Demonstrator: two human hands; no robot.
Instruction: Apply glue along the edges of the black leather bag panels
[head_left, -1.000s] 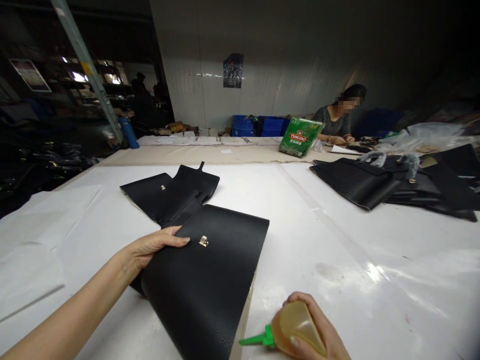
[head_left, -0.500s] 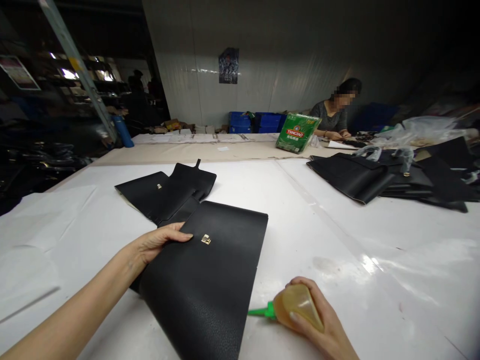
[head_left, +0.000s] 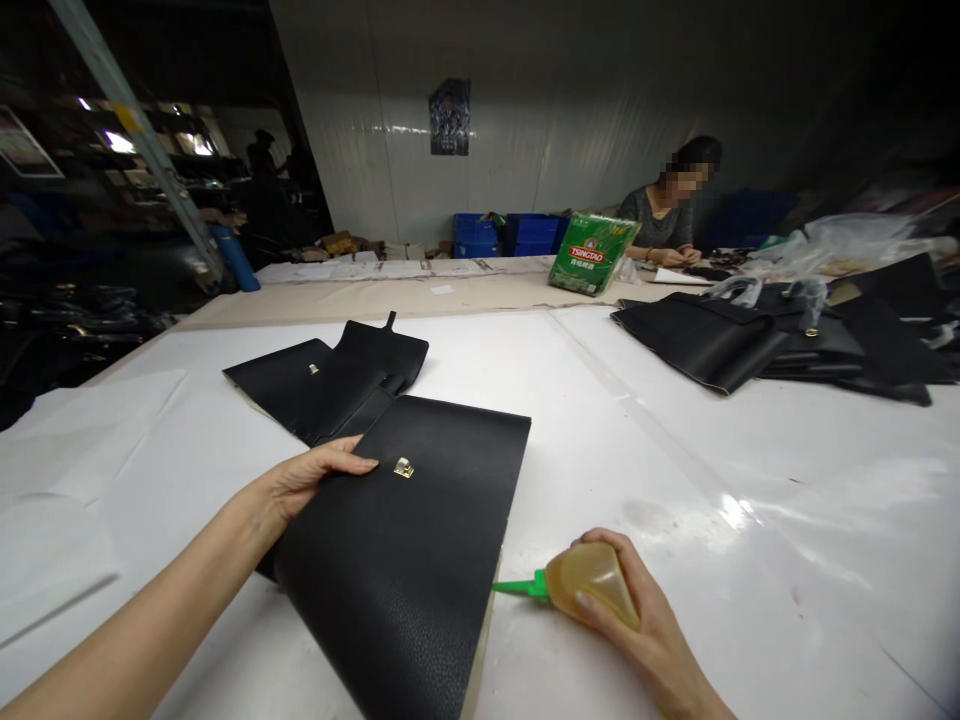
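Note:
My left hand grips the left side of a black leather bag panel, its thumb on top beside a small gold clasp. The panel is bent over, and a pale inner edge shows along its right side. In my right hand is a squeeze bottle of amber liquid, probably glue. Its green nozzle points left, with the tip at the panel's right edge. Behind the panel lie more black leather bag pieces, one with a clasp and one with a narrow tab. My left fingers are hidden under the leather.
White sheeting covers the table. A stack of black bag parts with wrapped handles lies at right. A green Tsingtao pack stands farther back, near a seated person. White paper lies at left.
The bottle has moved slightly up along the panel's right edge, its nozzle tip now against that edge. More of the pale inner edge shows. The view has shifted slightly.

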